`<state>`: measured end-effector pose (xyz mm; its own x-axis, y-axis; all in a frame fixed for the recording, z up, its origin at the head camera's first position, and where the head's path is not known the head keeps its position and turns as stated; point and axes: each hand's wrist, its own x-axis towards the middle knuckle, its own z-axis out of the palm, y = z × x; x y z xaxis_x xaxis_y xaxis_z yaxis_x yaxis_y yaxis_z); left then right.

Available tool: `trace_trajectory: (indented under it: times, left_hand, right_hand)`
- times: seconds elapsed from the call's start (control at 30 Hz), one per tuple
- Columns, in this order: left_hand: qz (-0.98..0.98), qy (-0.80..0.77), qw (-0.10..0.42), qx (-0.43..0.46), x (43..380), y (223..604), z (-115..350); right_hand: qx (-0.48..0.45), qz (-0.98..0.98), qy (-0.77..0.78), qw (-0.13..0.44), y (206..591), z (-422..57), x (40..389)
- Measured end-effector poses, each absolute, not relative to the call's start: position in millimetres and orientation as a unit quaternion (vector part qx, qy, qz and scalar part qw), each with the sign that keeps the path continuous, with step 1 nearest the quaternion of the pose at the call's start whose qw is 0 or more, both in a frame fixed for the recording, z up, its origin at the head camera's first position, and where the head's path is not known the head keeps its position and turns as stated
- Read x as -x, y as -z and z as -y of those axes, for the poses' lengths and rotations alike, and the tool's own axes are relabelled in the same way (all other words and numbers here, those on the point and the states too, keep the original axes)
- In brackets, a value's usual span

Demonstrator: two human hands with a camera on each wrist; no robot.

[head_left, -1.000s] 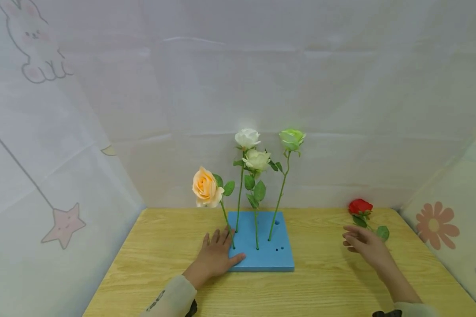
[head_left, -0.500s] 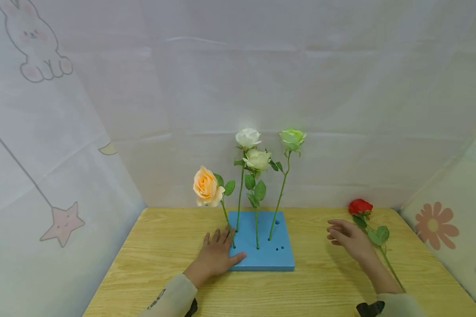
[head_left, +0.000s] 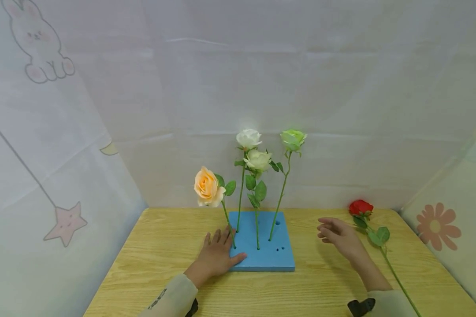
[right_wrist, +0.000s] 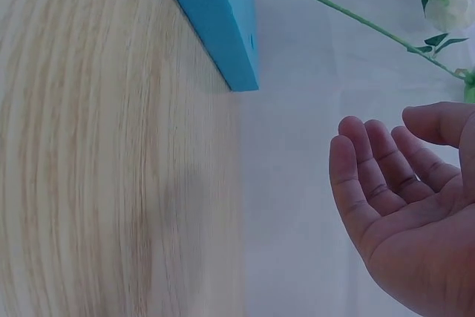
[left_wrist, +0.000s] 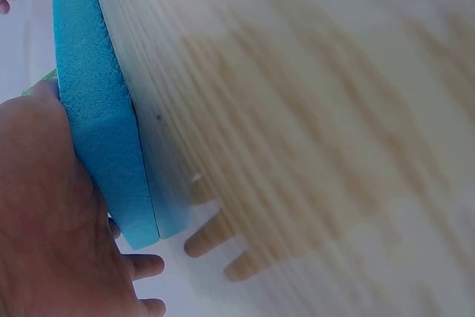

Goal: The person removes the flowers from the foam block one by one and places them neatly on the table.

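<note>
A blue foam block point(head_left: 271, 259) lies on the table with several artificial roses standing in its holes. These are a peach rose point(head_left: 208, 187) at the left, a white rose point(head_left: 248, 138), a cream rose point(head_left: 258, 160) and a green rose point(head_left: 293, 139). My left hand point(head_left: 217, 256) rests spread on the block's left edge, its thumb on the top near the peach rose's stem. Between the block and a red rose point(head_left: 361, 207) lying at the right, my right hand point(head_left: 339, 237) hovers over the table. Nothing is in its loosely bent fingers point(right_wrist: 369, 157).
The wooden table point(head_left: 162, 246) ends at a white cloth backdrop point(head_left: 206, 88) behind and at printed cloth on both sides. Small bare holes point(head_left: 277, 249) show in the right part of the block. The red rose's stem runs toward the front right.
My right hand has moved left, away from the red rose and closer to the block, so the rose's leaves and stem now show. The left hand has stayed in place on the block.
</note>
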<state>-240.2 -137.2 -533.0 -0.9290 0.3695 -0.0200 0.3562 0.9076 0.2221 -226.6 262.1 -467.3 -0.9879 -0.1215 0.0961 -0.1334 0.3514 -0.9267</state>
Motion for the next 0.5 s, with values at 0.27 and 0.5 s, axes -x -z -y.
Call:
trace_trajectory:
  times: [0.27,0.5]
  left_hand:
    - [-0.977,-0.104,0.034,-0.185,238.0,530.7,135.4]
    - [-0.978,-0.101,0.032,-0.181,236.6,526.5,135.0]
  right_hand:
    - [-0.076,0.822,-0.565,0.005,467.8,-249.4,228.7]
    - [-0.081,0.818,-0.570,-0.004,466.2,-236.1,235.1]
